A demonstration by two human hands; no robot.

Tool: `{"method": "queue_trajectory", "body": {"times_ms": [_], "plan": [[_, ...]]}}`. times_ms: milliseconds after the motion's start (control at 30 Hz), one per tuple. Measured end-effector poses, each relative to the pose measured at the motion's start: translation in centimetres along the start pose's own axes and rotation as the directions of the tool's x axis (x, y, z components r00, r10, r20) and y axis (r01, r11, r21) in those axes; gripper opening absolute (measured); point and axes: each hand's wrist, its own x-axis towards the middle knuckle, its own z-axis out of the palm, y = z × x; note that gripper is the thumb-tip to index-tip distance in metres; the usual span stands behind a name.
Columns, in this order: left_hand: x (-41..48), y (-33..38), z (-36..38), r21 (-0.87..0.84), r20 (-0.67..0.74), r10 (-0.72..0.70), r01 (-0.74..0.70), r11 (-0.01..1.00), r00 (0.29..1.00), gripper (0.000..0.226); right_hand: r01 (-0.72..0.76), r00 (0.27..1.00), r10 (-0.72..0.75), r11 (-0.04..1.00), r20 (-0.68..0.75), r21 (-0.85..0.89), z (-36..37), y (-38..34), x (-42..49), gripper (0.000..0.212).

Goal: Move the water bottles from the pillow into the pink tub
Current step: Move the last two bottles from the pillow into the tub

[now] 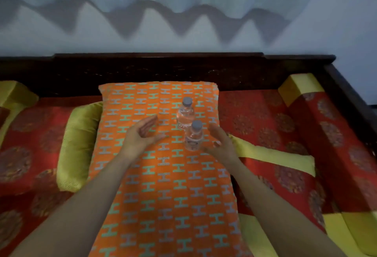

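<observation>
Head view: both hands spread empty, right hand [221, 144] just right of near bottle [193, 136], far bottle [185, 114] beyond it on orange pillow [163, 185], left hand [142, 132] well left; reach step, next needs closing on near bottle, pink tub not visible.

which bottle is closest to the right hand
The nearer bottle, in front of the far bottle; the open right hand is right beside it.
</observation>
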Motion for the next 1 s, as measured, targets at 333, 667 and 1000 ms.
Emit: {"method": "queue_trajectory", "body": {"times_ms": [333, 667, 1000], "plan": [[10.1, -2.8, 4.0, 0.167, 0.218, 0.005, -0.042, 0.985, 0.976, 0.094, 0.001, 1.000, -0.001, 1.000, 0.024, -0.006, 2.5, 2.5, 3.6, 0.077], [13.8, -3.7, 6.1, 0.235, 0.322, 0.022, -0.102, 0.967, 0.947, 0.093, 0.050, 0.999, -0.050, 0.998, -0.008, -0.033, 2.9, 2.6, 4.3, 0.072], [8.3, -2.4, 2.0, 0.220, 0.086, 0.001, -0.020, 0.975, 0.996, 0.073, 0.038, 0.989, -0.036, 0.999, -0.145, 0.009, 2.7, 1.6, 2.3, 0.063]]}}
